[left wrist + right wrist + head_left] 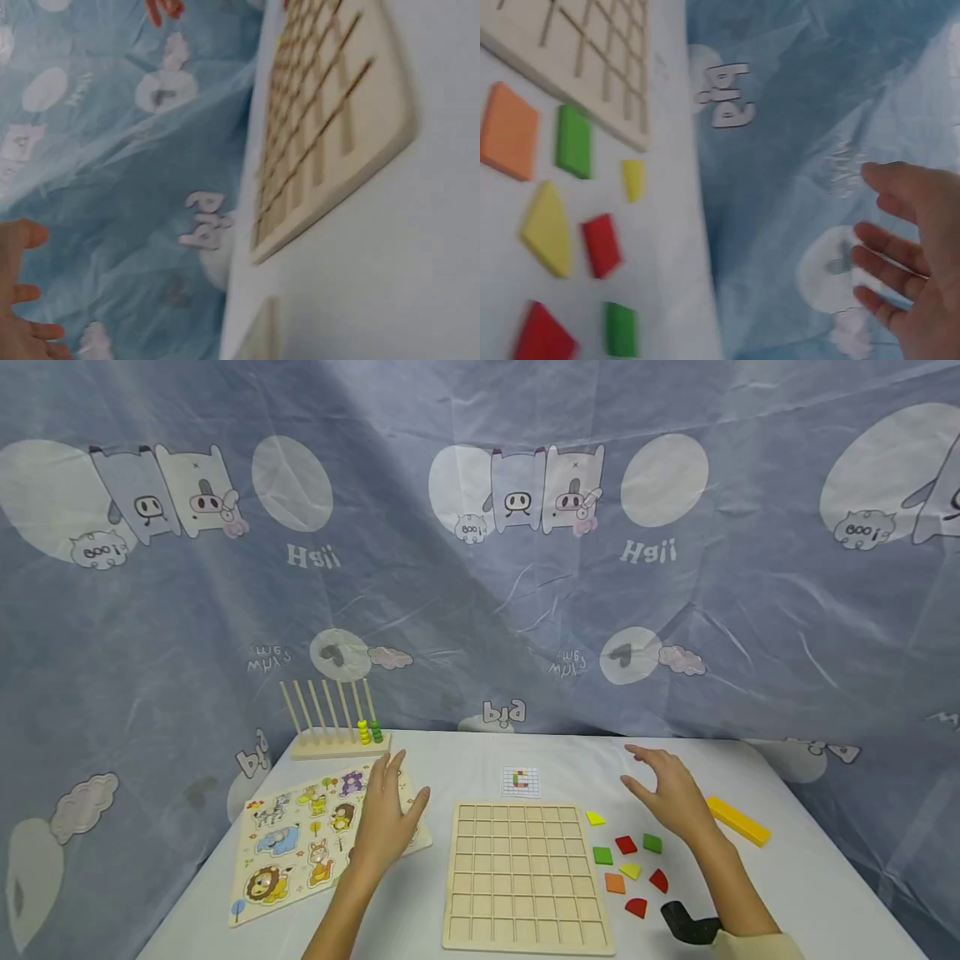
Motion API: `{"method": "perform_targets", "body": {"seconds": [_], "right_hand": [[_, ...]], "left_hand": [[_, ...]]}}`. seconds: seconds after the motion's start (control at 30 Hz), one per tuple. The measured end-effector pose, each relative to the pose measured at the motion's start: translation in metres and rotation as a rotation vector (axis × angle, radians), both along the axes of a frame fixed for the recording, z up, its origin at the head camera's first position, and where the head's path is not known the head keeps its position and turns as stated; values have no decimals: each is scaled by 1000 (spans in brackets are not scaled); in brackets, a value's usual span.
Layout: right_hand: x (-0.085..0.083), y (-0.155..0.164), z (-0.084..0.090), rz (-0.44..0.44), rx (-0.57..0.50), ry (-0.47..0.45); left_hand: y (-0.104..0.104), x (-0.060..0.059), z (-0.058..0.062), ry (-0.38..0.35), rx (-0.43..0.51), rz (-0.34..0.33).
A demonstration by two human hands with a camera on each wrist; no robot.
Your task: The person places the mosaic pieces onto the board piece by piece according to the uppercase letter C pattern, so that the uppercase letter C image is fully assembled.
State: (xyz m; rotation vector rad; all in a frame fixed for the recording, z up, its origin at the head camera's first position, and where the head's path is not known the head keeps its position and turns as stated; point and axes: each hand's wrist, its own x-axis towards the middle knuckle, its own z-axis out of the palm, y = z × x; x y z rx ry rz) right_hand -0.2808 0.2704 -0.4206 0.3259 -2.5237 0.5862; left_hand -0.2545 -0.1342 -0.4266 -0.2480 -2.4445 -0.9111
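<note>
Nearest the person, the wooden grid board (522, 877) lies flat on the white surface (810, 893), between the two forearms and empty in every cell. To the left of the right hand's grip, the small coloured tiles (628, 870) lie loose beside the board's edge: red, green, yellow and orange pieces, some square, some quarter-round. They look light, stiff and thin, probably best pinched by two opposite edges, since they lie flush and may slide on the smooth surface.

The right hand (671, 793) hovers just beyond the tiles, fingers spread and relaxed, holding nothing. A yellow bar (738, 820) lies just to its right. The left hand (386, 818) hangs over the edge of the animal puzzle (300, 843), fingers straight, gripping nothing.

Farther off, a small pattern card (521, 782) lies beyond the board, and a peg abacus (339, 727) stands at the far corner against the printed blue curtain (480, 527).
</note>
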Motion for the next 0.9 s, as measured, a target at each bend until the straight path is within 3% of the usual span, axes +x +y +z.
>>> {"method": "perform_targets", "body": {"seconds": [0.2,0.43,0.53,0.63,0.77,0.9], "right_hand": [[-19,-3,-41,48,-78,-92],[-29,-6,-76,70,-128,-303],[-31,-7,-85,69,-121,-355],[-32,-8,-92,65,-104,-376],[-33,-10,-98,61,-96,-383],[-33,-11,-103,33,-85,-377]], "left_hand": [[34,1,-50,-23,166,-112],[52,1,-101,-192,159,-272],[51,1,-112,-224,113,-314],[49,1,-119,-200,20,-326],[46,1,-125,-160,-104,-277],[45,4,-128,-168,-168,-225]]}}
